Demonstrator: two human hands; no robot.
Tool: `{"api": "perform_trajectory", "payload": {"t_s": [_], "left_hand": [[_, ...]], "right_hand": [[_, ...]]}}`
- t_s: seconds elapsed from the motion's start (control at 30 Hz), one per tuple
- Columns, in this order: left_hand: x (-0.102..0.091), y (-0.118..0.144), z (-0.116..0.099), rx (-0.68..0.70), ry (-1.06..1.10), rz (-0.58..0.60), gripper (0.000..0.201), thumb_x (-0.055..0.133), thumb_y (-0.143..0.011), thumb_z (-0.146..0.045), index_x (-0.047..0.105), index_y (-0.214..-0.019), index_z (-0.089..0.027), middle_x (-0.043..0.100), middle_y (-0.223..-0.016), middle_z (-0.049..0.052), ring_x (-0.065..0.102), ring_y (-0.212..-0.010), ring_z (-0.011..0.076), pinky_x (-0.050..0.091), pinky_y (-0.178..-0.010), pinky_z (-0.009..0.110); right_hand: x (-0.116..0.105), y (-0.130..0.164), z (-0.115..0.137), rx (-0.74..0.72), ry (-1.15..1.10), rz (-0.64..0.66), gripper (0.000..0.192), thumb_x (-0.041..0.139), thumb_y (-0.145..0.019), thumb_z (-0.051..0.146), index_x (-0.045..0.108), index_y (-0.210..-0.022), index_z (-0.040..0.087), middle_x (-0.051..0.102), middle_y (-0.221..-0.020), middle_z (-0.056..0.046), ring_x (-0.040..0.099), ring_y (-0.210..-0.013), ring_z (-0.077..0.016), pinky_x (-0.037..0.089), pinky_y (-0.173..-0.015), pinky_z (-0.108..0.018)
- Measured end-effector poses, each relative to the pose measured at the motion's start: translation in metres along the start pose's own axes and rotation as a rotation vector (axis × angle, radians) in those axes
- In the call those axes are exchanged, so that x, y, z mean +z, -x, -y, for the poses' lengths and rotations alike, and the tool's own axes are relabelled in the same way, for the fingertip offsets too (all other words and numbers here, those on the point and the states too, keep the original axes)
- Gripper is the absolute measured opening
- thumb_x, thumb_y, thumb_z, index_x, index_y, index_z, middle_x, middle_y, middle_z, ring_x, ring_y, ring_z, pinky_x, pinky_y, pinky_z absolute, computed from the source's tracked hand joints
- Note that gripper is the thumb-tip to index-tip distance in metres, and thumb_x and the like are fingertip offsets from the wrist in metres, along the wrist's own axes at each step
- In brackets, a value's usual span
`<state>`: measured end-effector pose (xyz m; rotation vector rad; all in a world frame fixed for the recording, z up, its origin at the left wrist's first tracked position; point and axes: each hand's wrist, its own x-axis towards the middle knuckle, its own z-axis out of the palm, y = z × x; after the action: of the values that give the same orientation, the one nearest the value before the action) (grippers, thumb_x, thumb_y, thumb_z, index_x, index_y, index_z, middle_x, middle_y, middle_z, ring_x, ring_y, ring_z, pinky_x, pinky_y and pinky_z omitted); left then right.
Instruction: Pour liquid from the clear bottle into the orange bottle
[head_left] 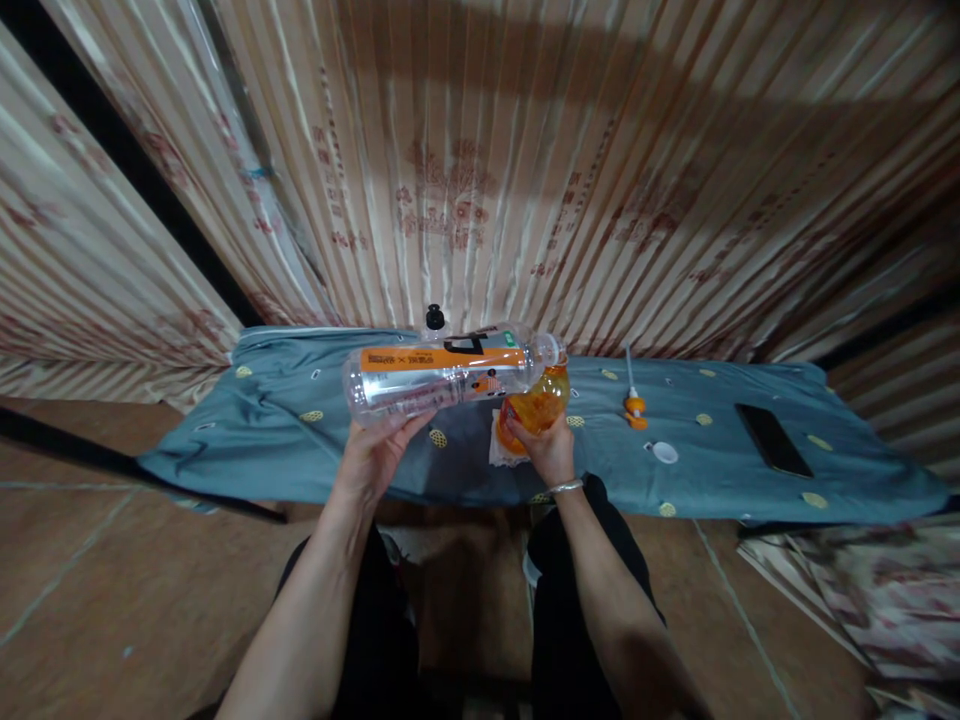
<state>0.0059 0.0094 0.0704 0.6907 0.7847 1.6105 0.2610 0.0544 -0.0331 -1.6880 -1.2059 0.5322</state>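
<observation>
My left hand (379, 455) holds a large clear plastic bottle (442, 380) with an orange label, tipped on its side with the open mouth to the right. The mouth rests over a small bottle of orange liquid (536, 408), which my right hand (550, 450) grips from below. Both are held just above a low table covered with a blue-green cloth (720, 470). A white tissue or paper (496, 440) lies on the cloth beside the small bottle.
On the cloth lie a white cap (664, 452), an orange pump nozzle with a white tube (634, 405) and a black phone (772, 440). A black-capped item (434, 320) stands behind the big bottle. Striped curtains (480, 170) hang behind; folded fabric (862, 590) lies at right.
</observation>
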Motion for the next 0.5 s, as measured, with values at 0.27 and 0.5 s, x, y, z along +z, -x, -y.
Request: {"api": "perform_trajectory", "payload": {"t_s": [0.27, 0.5], "left_hand": [[0.0028, -0.0006, -0.0002, 0.017, 0.012, 0.019, 0.078, 0.098, -0.053, -0.025, 0.075, -0.127, -0.024, 0.085, -0.11, 0.011, 0.08, -0.108, 0.0357, 0.062, -0.103, 0.053], [0.0014, -0.0007, -0.0005, 0.001, 0.0, 0.024, 0.069, 0.097, -0.054, -0.025, 0.077, -0.12, -0.023, 0.085, -0.108, 0.01, 0.08, -0.11, 0.0356, 0.058, -0.109, 0.056]], "right_hand": [[-0.0044, 0.0019, 0.0076, -0.029, 0.012, 0.023, 0.071, 0.085, -0.066, 0.053, 0.059, -0.122, 0.018, 0.079, -0.11, -0.017, 0.076, -0.111, -0.0397, 0.061, -0.097, -0.056], [-0.0049, 0.0024, 0.0092, -0.015, 0.03, 0.012, 0.071, 0.086, -0.066, 0.052, 0.061, -0.121, 0.015, 0.078, -0.108, -0.018, 0.076, -0.113, -0.043, 0.061, -0.097, -0.056]]}}
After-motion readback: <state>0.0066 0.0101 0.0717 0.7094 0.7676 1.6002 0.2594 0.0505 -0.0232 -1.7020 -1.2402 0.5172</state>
